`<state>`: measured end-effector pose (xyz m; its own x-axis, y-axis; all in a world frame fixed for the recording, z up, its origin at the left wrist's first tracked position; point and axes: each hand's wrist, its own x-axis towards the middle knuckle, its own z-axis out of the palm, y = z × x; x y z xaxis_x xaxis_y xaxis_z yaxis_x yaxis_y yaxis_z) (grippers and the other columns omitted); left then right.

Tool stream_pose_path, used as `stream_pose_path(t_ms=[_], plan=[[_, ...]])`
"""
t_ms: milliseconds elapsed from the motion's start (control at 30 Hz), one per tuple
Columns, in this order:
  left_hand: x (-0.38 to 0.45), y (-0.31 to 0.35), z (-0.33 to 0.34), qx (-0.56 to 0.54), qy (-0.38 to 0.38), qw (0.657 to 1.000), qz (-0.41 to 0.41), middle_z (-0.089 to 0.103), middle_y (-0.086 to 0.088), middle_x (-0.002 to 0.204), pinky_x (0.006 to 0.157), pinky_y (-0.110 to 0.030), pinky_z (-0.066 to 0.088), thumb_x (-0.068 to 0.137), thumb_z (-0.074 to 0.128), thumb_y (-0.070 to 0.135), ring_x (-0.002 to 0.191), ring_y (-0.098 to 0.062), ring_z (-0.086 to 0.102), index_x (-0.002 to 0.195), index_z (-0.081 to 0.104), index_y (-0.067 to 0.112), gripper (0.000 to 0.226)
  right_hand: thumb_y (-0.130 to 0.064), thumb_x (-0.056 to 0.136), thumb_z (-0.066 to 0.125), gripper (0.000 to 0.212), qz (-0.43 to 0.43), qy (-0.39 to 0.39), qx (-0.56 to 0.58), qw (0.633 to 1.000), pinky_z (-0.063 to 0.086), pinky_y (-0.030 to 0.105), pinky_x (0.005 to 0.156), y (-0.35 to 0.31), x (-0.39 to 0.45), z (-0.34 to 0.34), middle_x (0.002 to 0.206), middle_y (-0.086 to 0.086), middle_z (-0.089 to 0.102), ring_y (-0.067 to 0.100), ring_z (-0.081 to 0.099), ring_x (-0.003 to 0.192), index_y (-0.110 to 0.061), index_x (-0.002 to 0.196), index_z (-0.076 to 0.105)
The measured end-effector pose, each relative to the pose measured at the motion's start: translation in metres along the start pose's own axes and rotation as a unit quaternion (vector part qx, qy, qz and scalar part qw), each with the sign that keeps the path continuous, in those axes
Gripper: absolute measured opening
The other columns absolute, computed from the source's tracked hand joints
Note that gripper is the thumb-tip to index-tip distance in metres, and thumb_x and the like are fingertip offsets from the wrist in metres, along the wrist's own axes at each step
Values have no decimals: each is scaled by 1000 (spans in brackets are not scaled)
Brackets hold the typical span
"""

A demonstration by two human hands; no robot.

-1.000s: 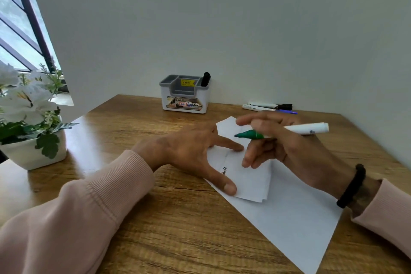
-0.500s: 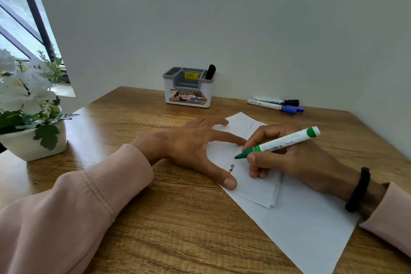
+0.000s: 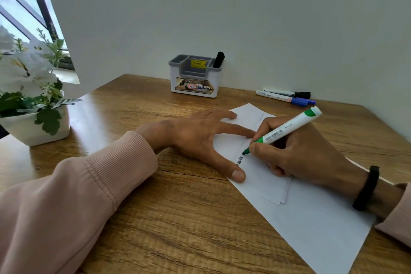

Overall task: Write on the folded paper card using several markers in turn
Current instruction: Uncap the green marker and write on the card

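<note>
A folded white paper card (image 3: 262, 176) lies on a larger white sheet (image 3: 315, 229) on the wooden desk. My left hand (image 3: 200, 138) rests flat with spread fingers on the card's left edge and pins it. My right hand (image 3: 298, 151) grips a green marker (image 3: 282, 132), tip down on the card just above a short line of dark writing (image 3: 239, 161). A black marker (image 3: 287, 93) and a blue marker (image 3: 287, 99) lie by the wall at the back right.
A grey and white desk organiser (image 3: 195, 78) holding a black marker (image 3: 219, 59) stands against the wall. A white pot of white flowers (image 3: 33, 104) sits at the left desk edge by a window. The wall closes off the back and right.
My right hand turned the green marker from level above the card to tip down on it, and has slid slightly along the writing. My left hand stayed pressed on the card.
</note>
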<state>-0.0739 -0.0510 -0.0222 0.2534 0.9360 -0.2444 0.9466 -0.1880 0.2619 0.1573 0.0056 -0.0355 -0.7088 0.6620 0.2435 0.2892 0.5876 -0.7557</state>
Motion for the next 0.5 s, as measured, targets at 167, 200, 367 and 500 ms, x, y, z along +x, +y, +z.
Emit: stream_pose_path(t_ms=[167,200,367,500], plan=[[0,0,1,5,1,1000,0,-4,29,165,122,-57,3,62,62,86,155,-12,-8,143,9,72,98,-21,89,81,14,5,-1,-4,1000,44,18,40,-2,0,1,49,6,65,9,55,37,-21,77,73],[0,0,0,3,0,1000,-1,-4,29,165,122,-57,4,62,62,86,155,-13,-8,144,10,71,98,-21,89,80,14,8,-4,-7,1000,43,17,40,-2,1,1,48,5,65,9,54,37,-21,77,73],[0,2,0,1,-1,1000,1,-5,27,166,121,-58,4,64,64,85,155,-15,-8,145,11,72,97,-12,86,76,14,18,-9,-8,1000,44,19,40,-2,2,-1,48,5,64,12,57,39,-19,74,72],[-1,1,-1,1,1,1000,3,-5,26,166,121,-57,4,68,65,82,155,-15,-8,146,11,70,96,-11,87,77,14,15,-9,-10,1000,45,20,40,-2,1,0,48,6,65,11,56,38,-18,75,72]])
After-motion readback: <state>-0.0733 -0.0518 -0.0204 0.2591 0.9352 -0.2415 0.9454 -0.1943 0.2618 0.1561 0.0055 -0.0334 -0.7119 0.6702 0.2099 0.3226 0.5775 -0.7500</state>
